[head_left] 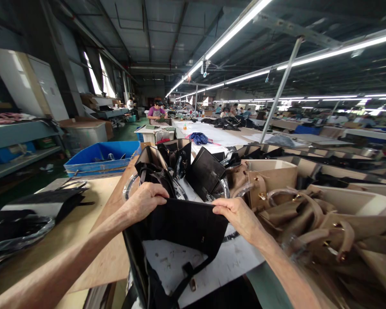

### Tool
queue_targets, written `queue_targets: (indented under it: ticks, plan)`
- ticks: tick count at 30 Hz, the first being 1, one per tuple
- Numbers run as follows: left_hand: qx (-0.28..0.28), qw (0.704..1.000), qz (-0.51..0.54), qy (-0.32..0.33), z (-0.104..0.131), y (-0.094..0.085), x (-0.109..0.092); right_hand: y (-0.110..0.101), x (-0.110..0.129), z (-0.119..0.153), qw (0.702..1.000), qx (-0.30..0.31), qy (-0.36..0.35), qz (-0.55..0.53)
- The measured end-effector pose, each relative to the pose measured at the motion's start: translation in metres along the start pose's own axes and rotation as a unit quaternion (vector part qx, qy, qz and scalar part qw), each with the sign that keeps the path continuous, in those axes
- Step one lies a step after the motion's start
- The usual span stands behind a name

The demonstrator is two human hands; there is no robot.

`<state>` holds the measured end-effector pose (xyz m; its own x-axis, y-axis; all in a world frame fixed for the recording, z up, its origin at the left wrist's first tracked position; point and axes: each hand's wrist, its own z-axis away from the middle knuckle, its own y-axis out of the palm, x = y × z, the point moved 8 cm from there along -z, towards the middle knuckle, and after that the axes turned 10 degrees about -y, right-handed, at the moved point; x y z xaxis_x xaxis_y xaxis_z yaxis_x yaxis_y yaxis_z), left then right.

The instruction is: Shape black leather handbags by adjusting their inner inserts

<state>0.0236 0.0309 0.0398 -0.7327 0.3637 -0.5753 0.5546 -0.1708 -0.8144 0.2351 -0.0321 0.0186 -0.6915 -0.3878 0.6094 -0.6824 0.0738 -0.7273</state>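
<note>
- One black bag (186, 225) in the works, right in front of the person, over the white tabletop (244, 255)
- Its raised panel has the long axis running left to right, top edge dipping a touch toward the right, flat side turned back at the wearer; can't tell if that's the inside or outside
- Left hand (147, 199): thumb and fingers pinching that top edge near its left end
- Right hand (236, 213): same deal, pinching the edge toward its right end
- So two hands, one bag, plus one dark strap (193, 274) dangling below the panel
- Just behind: at least two more black bags (204, 171)
- Off right: tan bags (272, 169), three or more, too jumbled for an exact count
- Far left side: one big blue bin (99, 168)
</note>
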Motion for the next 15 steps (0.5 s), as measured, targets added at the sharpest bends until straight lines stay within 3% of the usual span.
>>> queue_targets:
  ticks: [9,12,15]
  plan:
    - [-0.013,0.998,0.012,0.055,0.012,-0.001,-0.012,0.004,0.024,0.033,0.997,0.025,0.043,0.054]
    - [0.011,0.994,0.026,0.101,0.015,0.004,-0.033,0.005,0.035,0.046,0.994,0.042,0.063,0.078]
    - [0.062,0.983,0.051,0.165,0.018,0.015,-0.068,0.006,0.049,0.048,0.995,0.054,0.064,0.058]
